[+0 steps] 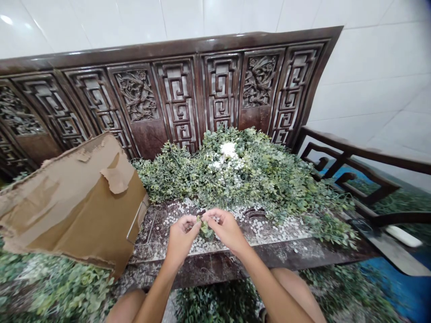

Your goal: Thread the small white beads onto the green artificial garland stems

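Above the front edge of a dark wooden bench (235,264), my left hand (183,233) and my right hand (224,229) meet with fingers pinched. Between them is a small green artificial leaf sprig (205,231), gripped at its top by both hands. Its lower leaves hang below my fingertips. Small white round pieces (266,229) lie scattered over the bench seat around my hands. Just behind them spreads a big heap of artificial greenery (188,175), with a pile of white pieces (229,150) on top.
A torn cardboard piece (77,202) leans at the left, beside a thin metal wire frame (136,222). The carved backrest (178,94) rises behind, and an armrest (357,179) bounds the right. More greenery (81,287) lies lower left and below the bench. A white object (404,236) sits at right.
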A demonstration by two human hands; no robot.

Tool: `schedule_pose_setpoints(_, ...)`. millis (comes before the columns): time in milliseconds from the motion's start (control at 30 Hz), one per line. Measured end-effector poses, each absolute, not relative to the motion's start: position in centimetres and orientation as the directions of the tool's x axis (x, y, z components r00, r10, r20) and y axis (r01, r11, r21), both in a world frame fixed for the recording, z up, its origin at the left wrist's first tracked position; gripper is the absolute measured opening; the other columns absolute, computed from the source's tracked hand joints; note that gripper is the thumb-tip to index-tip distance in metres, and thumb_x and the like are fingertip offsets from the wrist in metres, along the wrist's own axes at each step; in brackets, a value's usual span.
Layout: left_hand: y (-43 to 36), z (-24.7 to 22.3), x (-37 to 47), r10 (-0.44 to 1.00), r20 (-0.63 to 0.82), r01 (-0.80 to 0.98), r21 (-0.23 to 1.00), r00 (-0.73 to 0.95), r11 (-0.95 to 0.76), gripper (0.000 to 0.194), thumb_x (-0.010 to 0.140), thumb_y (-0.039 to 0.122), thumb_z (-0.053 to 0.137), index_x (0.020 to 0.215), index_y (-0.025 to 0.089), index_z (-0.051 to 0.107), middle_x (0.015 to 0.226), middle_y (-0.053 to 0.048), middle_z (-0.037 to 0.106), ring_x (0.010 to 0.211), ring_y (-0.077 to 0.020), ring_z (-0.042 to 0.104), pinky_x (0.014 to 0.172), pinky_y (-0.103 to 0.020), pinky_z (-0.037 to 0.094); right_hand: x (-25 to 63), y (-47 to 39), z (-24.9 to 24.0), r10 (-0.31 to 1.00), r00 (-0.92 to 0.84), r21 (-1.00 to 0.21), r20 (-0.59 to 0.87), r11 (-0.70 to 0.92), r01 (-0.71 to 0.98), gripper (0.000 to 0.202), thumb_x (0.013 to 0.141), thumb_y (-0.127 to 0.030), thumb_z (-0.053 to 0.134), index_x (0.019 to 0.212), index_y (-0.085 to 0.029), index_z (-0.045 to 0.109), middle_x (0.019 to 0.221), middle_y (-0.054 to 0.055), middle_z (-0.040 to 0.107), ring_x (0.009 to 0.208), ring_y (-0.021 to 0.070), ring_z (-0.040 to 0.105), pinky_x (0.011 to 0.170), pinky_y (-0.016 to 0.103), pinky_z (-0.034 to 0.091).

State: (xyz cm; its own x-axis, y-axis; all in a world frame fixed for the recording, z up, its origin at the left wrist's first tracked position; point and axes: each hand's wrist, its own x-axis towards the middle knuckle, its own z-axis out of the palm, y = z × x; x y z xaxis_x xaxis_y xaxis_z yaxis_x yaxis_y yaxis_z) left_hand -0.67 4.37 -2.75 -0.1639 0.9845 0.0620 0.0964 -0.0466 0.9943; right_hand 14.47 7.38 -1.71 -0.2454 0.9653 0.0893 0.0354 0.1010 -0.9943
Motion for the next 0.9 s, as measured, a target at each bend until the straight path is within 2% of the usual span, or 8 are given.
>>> schedule_pose_setpoints(300,4.6,-2.9,-0.8,0.970,0.058,0.032,0.998,-0.235,-0.052,0.022,0.068,0.033,0.075,0.068,0.016,0.060,0.066,0.001,0.062,0.065,-0.0137,0.058,0.063,-0.022,0.046,14.5,7.3,-1.7,0.945,-0.301,-0.975,0.130,0.177,0.136,0.014,0.081,-0.023,0.056,0.079,-0.017,0.068,0.074,0.002,0.066,0.069,0.0150,0.056,0.064,0.025,0.043)
schedule_pose_setpoints(600,4.5,-2.8,-1.0,0.971,0.036,0.003,0.999,-0.238,-0.037,0.026,0.072,0.035,0.071,0.088,0.014,0.071,0.086,-0.009,0.074,0.082,-0.0215,0.067,0.078,-0.031,0.052,14.4,7.3,-1.8,0.947,-0.301,-0.973,0.113,0.166,0.158,0.013,0.077,-0.019,0.057,0.077,-0.016,0.070,0.072,0.002,0.066,0.065,0.0144,0.056,0.061,0.024,0.042)
schedule_pose_setpoints(900,4.1,-1.9,-0.6,0.981,-0.065,-0.077,0.996,-0.184,0.051,0.025,0.070,0.029,0.074,0.090,0.014,0.074,0.091,-0.009,0.075,0.087,-0.0210,0.067,0.080,-0.030,0.051,14.3,7.0,-1.3,0.955,-0.239,-0.974,0.176,0.204,0.098,0.020,0.085,-0.032,0.056,0.089,-0.019,0.071,0.079,0.003,0.069,0.072,0.0168,0.061,0.063,0.026,0.047)
